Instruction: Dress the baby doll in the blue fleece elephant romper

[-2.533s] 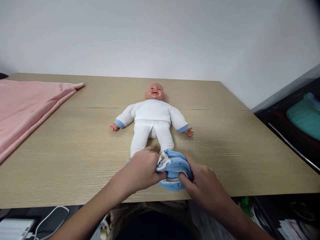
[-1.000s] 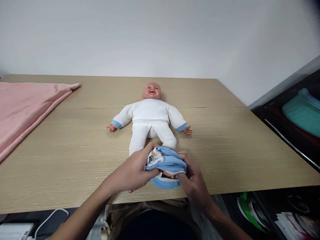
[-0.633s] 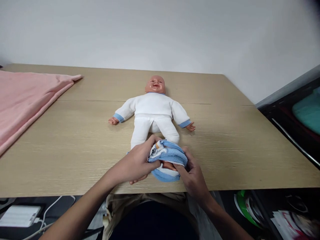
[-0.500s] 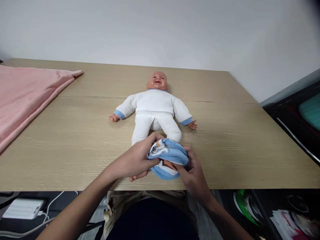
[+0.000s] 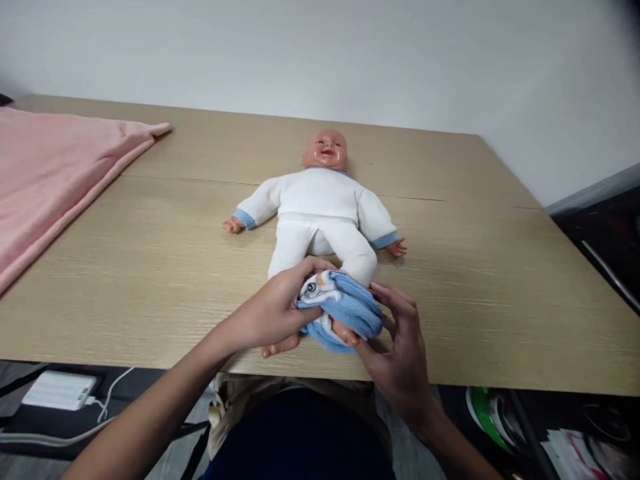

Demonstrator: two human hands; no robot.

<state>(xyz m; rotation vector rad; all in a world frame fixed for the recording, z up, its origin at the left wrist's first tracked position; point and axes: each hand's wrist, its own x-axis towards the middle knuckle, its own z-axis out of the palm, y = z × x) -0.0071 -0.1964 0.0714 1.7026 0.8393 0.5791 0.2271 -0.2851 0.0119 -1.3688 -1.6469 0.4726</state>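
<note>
A baby doll [image 5: 320, 193] in white clothes with blue cuffs lies on its back on the table, feet toward me. A bunched blue terry garment [image 5: 355, 303] with an embroidered animal face surrounds its foot on my right; toes show through the opening. My left hand [image 5: 277, 307] pinches the garment's left side, thumb in front and fingers behind. My right hand [image 5: 400, 353] curls round the right edge, its thumb by the doll's toes. The doll's other foot [image 5: 281, 345] lies bare below my left wrist.
A pink cloth [image 5: 65, 173] covers the table's left side. Below the front edge of the wooden table [image 5: 480, 287] are a white box with a cable [image 5: 60, 390] at left and a green-rimmed roll [image 5: 487, 417] at right. A white wall stands behind.
The doll's toes now show farther out of the garment's opening. My right thumb has drawn back out of the opening, and the right fingers have loosened. The view has shifted slightly.
</note>
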